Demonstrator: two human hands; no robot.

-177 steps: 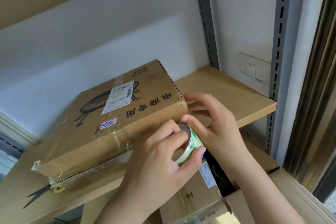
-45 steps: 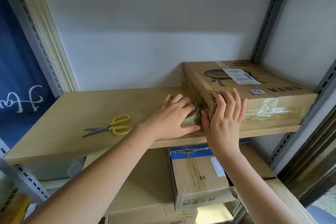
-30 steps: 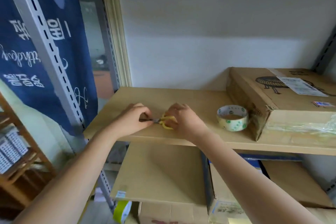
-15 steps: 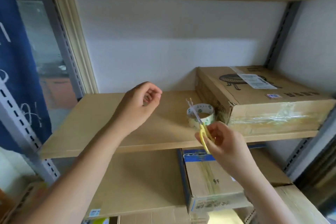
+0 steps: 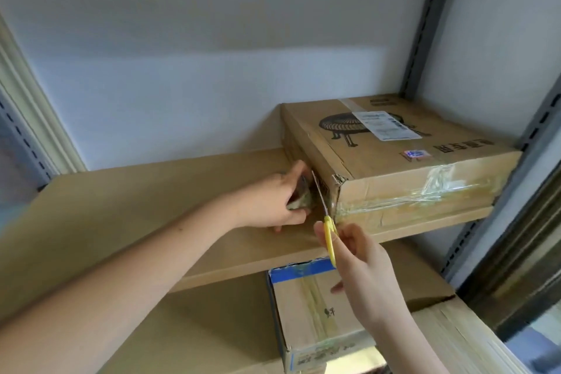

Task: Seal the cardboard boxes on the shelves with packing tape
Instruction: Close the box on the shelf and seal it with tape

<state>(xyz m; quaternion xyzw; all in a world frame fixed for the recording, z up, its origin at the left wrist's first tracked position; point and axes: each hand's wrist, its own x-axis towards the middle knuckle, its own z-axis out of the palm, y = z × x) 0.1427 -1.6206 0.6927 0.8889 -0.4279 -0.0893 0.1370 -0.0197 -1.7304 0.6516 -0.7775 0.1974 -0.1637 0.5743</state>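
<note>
Cutting the tape at the box's left end.

Your left hand (image 5: pixel 273 203) grips the tape roll (image 5: pixel 89 203) on the shelf (image 5: pixel 145 200), fingers curled round it, just beside the cardboard box (image 5: pixel 403 161). Your right hand (image 5: pixel 361 255) is clamped on the yellow scissors (image 5: pixel 326 222), blades pointing up between roll and box corner. Keep the strip taut with the left hand, snip close to the box, keep your left fingers out of the blade line. Then press the cut end flat on the box side. The strip itself is too blurred to make out.
</note>
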